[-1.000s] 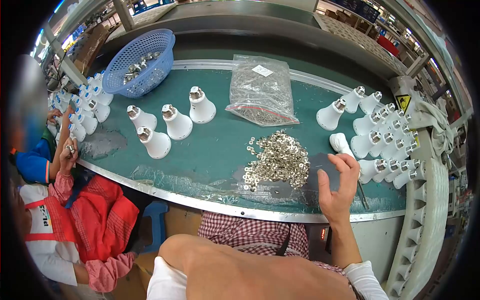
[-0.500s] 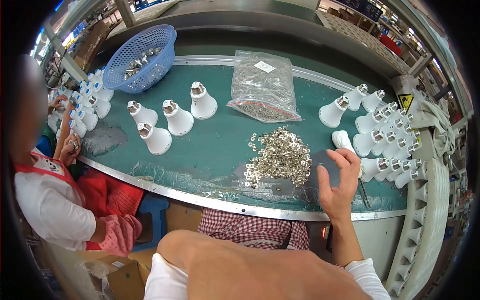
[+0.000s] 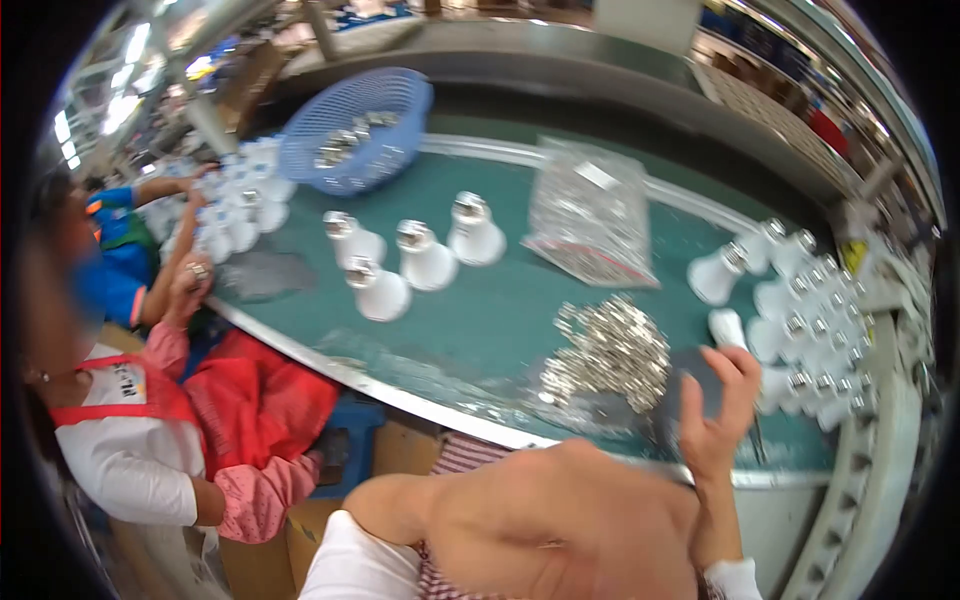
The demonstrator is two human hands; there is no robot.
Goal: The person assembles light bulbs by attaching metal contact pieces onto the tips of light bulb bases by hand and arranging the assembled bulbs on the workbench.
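Observation:
My right hand (image 3: 722, 410) hovers over a dark grey pad (image 3: 690, 375) at the right end of the table. Its thumb and fingers are apart, with nothing visible between them. Just left of it lies a heap of small shiny metal pieces (image 3: 615, 350). A white wrapped handle (image 3: 727, 328) of a thin tool shows behind the fingers. My left arm crosses very close to the camera, and my left hand (image 3: 600, 520) is a blurred shape at the bottom with its fingers not distinguishable. White bulb housings with metal caps (image 3: 427, 262) stand mid-table.
Several more bulb housings (image 3: 718, 275) stand in rows at right. A clear zip bag (image 3: 590, 215) of thin metal pieces lies behind the heap. A blue basket (image 3: 355, 130) holds metal caps. At left, a co-worker in a red apron (image 3: 260, 390) sits near more housings (image 3: 235, 215).
The view has swung, so the table appears shifted right and lower. My left arm has moved across the bottom towards the right. My right hand keeps its spread pose near the heap.

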